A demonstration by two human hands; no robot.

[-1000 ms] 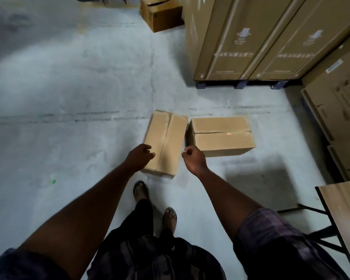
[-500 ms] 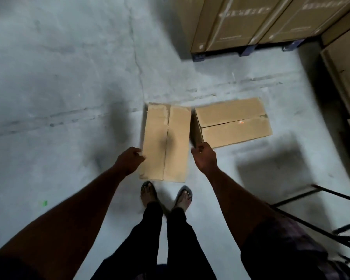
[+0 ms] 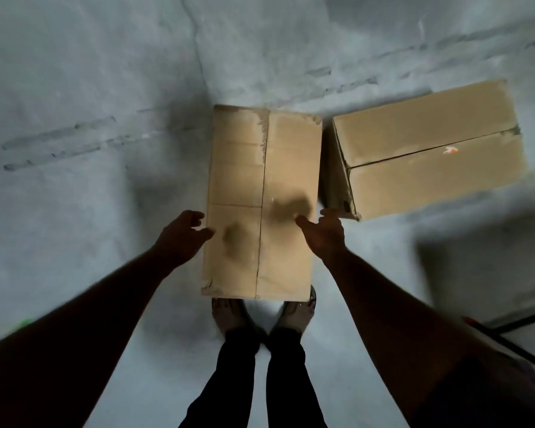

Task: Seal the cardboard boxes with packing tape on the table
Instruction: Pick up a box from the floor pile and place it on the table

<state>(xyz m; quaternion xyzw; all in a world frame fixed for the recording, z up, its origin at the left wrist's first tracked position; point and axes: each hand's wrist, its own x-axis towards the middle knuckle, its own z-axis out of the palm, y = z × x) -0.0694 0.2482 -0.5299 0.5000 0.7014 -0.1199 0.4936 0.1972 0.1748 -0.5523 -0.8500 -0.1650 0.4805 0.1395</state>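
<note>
Two brown cardboard boxes lie on the concrete floor [image 3: 90, 88]. The nearer box [image 3: 260, 180] stands lengthwise in front of my feet, its top flaps closed along a centre seam. The second box [image 3: 426, 149] lies crosswise just to its right, flaps closed too. My left hand [image 3: 181, 234] reaches to the nearer box's left edge, fingers spread and loosely curled, holding nothing. My right hand [image 3: 323, 231] is at that box's right edge, thumb over the top, fingers spread in the gap between the boxes. No tape is in view.
My legs and sandalled feet [image 3: 260, 316] stand right behind the nearer box. A dark metal table frame [image 3: 513, 325] shows at the lower right. A crack in the floor runs away from the boxes.
I have bent lower, so the boxes look larger and the stacked cartons behind have left the view. Both hands have opened from loose fists beside the nearer box.
</note>
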